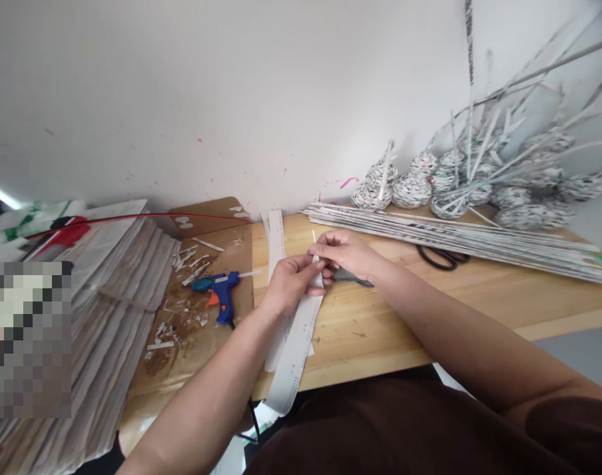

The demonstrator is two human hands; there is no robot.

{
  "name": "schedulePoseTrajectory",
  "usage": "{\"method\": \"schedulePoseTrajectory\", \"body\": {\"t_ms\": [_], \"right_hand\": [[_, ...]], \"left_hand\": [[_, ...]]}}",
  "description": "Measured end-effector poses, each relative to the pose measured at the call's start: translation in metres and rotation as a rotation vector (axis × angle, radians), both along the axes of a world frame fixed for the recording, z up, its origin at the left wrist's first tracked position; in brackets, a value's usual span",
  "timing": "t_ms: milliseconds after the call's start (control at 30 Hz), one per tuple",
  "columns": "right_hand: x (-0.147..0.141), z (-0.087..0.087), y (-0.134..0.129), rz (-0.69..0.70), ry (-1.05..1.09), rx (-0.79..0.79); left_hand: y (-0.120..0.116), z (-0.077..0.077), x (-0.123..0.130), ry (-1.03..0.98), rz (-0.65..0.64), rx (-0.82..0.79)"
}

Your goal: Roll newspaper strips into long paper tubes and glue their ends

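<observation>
To the right of the glue gun point(225, 298), your left hand point(291, 280) and right hand point(349, 253) pinch the paper strip point(297, 349), long, white, faintly printed along one edge and curving at its lower end.

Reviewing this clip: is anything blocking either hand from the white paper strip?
Nothing visible does. The left hand and right hand both pinch the paper strip near its far end. The blue glue gun lies off to the left, and the black scissor handles to the right.
</observation>
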State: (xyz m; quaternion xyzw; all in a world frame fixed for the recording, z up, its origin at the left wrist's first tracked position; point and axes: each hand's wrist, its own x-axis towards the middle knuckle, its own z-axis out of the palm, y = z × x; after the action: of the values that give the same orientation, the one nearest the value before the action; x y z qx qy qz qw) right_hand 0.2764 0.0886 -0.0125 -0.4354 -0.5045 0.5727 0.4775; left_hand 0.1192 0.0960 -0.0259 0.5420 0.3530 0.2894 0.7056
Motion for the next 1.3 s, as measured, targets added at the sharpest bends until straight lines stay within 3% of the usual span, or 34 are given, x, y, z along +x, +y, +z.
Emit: {"method": "schedulePoseTrajectory", "body": {"t_ms": [200,533,767,900,1133,1300], "right_hand": [[0.0,-0.003,0.003,-0.065,0.012,-0.025],[0.004,0.005,0.004,-0.14,0.025,-0.052],[0.005,0.002,0.003,-0.117,0.004,-0.045],[0.003,0.001,0.003,-0.125,-0.009,-0.057],[-0.002,0.001,0.001,-0.144,0.006,-0.071],[0.005,0.003,0.0,0.057,-0.05,-0.027]], "left_hand": [[-0.001,0.0,-0.001,0.091,-0.099,-0.07],[0.004,0.012,-0.013,0.245,-0.297,0.049],[0.01,0.012,-0.012,-0.055,-0.113,-0.141],[0.002,0.007,-0.005,0.01,-0.041,-0.145],[-0.002,0.002,-0.001,0.075,0.01,-0.011],[-0.001,0.001,-0.001,0.06,0.042,-0.041]]}}
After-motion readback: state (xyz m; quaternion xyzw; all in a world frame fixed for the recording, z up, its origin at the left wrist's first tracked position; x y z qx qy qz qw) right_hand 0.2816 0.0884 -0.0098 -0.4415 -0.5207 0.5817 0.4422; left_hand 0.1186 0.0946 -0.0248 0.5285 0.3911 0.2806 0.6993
